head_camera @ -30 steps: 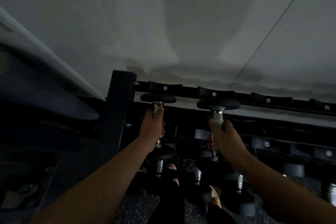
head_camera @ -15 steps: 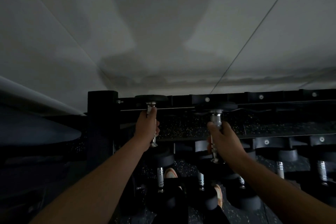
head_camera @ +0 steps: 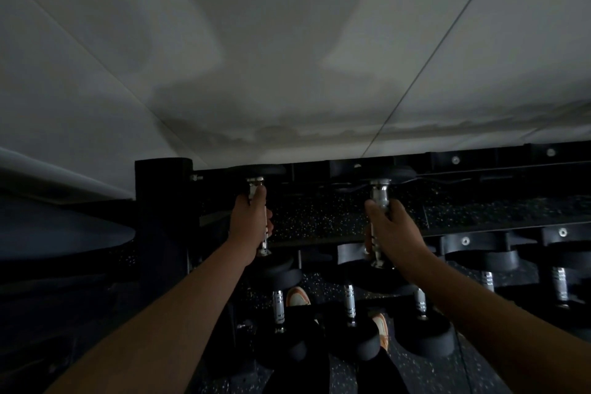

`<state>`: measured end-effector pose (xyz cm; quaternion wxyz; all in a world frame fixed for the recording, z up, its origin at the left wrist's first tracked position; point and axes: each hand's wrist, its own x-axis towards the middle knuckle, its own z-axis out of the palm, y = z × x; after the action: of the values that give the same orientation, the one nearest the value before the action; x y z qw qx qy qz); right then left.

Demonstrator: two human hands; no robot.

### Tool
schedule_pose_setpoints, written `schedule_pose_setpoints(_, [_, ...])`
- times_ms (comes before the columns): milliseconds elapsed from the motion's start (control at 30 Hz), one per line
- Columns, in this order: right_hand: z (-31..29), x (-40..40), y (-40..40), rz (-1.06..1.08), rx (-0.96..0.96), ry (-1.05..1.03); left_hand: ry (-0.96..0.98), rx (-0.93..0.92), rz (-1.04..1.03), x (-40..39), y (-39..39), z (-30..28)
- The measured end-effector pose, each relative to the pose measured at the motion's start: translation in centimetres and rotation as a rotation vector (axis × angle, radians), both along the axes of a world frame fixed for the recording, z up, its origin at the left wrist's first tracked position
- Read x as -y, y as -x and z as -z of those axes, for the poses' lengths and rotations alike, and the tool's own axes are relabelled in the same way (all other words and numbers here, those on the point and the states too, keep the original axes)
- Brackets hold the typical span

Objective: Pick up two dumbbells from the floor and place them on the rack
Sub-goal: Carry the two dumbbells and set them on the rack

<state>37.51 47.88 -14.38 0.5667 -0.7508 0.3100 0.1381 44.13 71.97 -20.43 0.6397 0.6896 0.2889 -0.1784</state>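
My left hand (head_camera: 249, 224) grips the chrome handle of the left dumbbell (head_camera: 255, 184), whose black far head rests at the back rail of the black rack's (head_camera: 447, 159) top tier. My right hand (head_camera: 391, 229) grips the handle of the right dumbbell (head_camera: 380, 192), a thicker one, its far head also at that rail. Both dumbbells lie front to back over the top tier. Their near heads sit dark below my wrists.
The rack's thick upright post (head_camera: 161, 217) stands just left of my left hand. Several more dumbbells (head_camera: 350, 301) rest on the lower tier below my hands and to the right. My shoes (head_camera: 297, 296) show on the speckled floor. A pale wall rises behind.
Both hands have carried the dumbbells slightly forward onto the top tier; the view has tilted so the rack sits level and lower in frame.
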Motion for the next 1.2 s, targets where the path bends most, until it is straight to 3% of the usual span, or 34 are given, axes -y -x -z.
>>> schedule_pose_setpoints(767, [4.4,0.1,-2.5,-0.017,-0.038,0.084,-0.027,0.054,-0.050,0.4,0.4,-0.3])
schedule_pose_setpoints(1033, [2.8,-0.5,-2.8,-0.165,-0.126,0.345,-0.162,0.052,-0.079,0.8,1.2,-0.3])
schedule_pose_setpoints(1200, [1.1,-1.8,-0.8,-0.271,-0.051,0.455,-0.216,0.157,-0.078,1.0,3.0,-2.0])
